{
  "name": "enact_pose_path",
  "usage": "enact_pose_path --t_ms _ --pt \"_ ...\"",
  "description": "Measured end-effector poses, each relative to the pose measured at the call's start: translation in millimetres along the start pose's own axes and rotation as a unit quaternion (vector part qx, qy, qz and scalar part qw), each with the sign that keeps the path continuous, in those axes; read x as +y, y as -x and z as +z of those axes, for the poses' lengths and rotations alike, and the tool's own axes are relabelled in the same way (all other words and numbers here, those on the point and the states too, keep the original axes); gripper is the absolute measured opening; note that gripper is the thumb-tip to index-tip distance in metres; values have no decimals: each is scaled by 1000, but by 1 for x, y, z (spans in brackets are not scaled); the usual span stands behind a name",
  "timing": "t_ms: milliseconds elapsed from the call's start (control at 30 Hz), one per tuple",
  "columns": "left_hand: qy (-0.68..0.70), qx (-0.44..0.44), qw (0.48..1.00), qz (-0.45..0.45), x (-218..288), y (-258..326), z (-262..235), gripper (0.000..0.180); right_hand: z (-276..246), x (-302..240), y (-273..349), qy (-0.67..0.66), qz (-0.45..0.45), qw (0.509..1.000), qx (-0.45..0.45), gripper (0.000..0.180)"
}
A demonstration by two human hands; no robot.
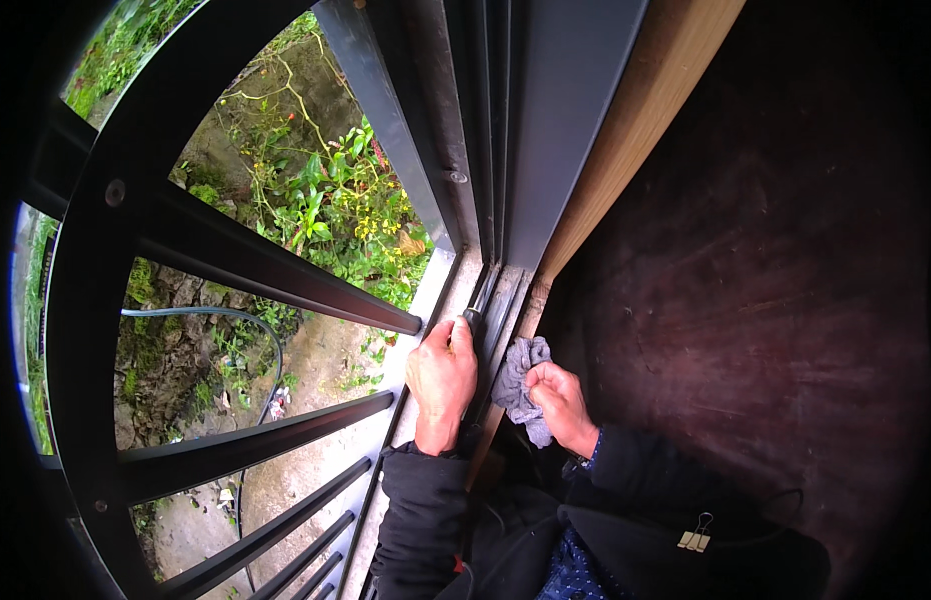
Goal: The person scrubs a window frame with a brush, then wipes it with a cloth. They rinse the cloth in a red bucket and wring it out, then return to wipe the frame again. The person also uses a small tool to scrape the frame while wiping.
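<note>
My left hand (443,380) is closed round the dark handle of a slim tool (472,315) that looks like a screwdriver. Its thin shaft points into the corner of the black window track (505,290), where the sill meets the upright frame. Most of the handle is hidden by my fingers, and the tip is too small to make out. To the right, my right hand (562,400) grips a crumpled grey rag (525,385) at the inner edge of the track. The rag hangs down below my fingers.
Black metal railing bars (275,435) stand to the left, outside the window. Beyond them are plants (325,200), a stony bank and a dark hose (277,350). A wooden trim (625,140) runs beside the black frame (560,110). A dark reddish-brown surface (755,290) fills the right.
</note>
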State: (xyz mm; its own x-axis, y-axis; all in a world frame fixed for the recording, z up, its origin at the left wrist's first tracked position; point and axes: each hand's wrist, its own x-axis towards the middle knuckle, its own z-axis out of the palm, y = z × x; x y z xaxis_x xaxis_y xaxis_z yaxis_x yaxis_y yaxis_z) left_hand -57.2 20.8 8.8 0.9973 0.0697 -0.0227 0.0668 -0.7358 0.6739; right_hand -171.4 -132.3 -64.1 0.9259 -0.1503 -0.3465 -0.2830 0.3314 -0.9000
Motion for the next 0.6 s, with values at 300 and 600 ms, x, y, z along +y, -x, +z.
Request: enact_pose_path --t_ms 300,600 --pt "117 -31 992 -45 -20 -2 6 37 -2 5 -1 -6 -4 1000 -4 4" --pt "199 -51 976 -68 -19 3 -3 40 1 -3 1 9 11 1000 -5 11"
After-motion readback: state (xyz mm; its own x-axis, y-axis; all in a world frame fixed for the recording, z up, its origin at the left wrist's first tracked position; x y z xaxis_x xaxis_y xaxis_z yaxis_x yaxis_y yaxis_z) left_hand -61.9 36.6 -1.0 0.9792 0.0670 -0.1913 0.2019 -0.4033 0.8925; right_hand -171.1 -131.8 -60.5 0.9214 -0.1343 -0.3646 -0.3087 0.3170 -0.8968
